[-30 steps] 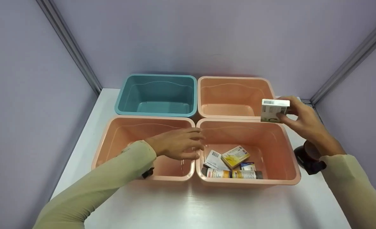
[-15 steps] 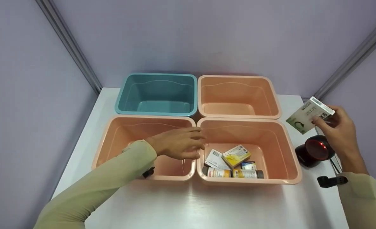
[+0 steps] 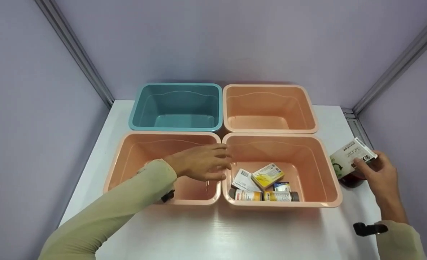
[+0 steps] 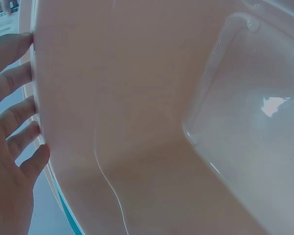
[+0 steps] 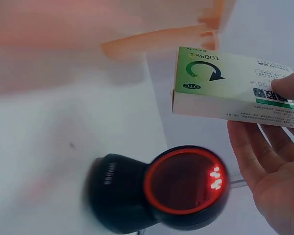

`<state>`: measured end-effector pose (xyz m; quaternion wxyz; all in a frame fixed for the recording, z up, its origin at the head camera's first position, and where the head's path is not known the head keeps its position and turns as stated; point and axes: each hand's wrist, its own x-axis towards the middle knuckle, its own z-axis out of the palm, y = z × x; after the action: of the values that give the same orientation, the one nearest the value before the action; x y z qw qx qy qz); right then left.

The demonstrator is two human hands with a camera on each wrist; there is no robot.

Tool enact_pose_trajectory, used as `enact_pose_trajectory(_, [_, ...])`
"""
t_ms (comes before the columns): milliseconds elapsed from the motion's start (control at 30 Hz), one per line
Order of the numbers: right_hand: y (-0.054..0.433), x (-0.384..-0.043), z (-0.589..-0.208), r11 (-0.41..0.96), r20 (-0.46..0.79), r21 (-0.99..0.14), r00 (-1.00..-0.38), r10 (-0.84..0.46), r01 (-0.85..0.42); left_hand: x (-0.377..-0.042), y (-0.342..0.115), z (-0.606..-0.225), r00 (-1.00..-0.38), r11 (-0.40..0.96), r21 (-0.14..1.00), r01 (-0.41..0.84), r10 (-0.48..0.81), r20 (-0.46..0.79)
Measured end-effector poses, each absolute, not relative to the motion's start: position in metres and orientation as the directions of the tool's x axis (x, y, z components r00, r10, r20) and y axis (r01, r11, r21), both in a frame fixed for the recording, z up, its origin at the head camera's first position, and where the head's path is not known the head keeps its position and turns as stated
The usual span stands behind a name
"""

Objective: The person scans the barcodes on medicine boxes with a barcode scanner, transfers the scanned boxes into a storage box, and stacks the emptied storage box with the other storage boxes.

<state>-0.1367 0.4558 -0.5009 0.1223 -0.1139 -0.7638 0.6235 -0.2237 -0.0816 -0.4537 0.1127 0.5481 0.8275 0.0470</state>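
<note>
My right hand (image 3: 381, 177) pinches a white and green medicine box (image 3: 354, 157) between thumb and fingers, to the right of the front right bin. Just below the box is a black barcode scanner (image 5: 186, 186) with a glowing red ring, mostly hidden behind the box in the head view. My left hand (image 3: 202, 162) lies with relaxed, spread fingers at the adjoining rims of the two front bins and holds nothing. Inside the front right pink bin (image 3: 321, 180) lie a yellow and white box (image 3: 268, 176), a white box (image 3: 245, 180), a small blue and white box (image 3: 282, 186) and two bottles (image 3: 248, 195).
A teal bin (image 3: 177, 129) stands at the back left, beside a pink bin (image 3: 271, 130) at the back right. Another pink bin (image 3: 126, 155) is at the front left under my left arm. Walls enclose the white table (image 3: 213, 231) at the back and sides.
My right hand has carried the medicine box from above the right bins out to the right and then down over the scanner, tilting it. The left hand has stayed in place.
</note>
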Motion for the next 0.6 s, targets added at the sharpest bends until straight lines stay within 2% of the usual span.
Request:
enact_pose_trajectory(300, [0.456, -0.114, -0.546, 0.071, -0.088, -0.990, -0.919, 0.385, 0.125, -0.224, -0.082, -0.454, -0.370, 0.394, 0.211, 0.895, 0.918, -0.143])
enact_pose_trajectory(600, [0.464, -0.098, -0.571, -0.240, -0.239, -0.956, -0.921, 0.309, 0.168, -0.225, -0.081, -0.455, -0.360, 0.380, 0.207, 0.902, 0.924, -0.130])
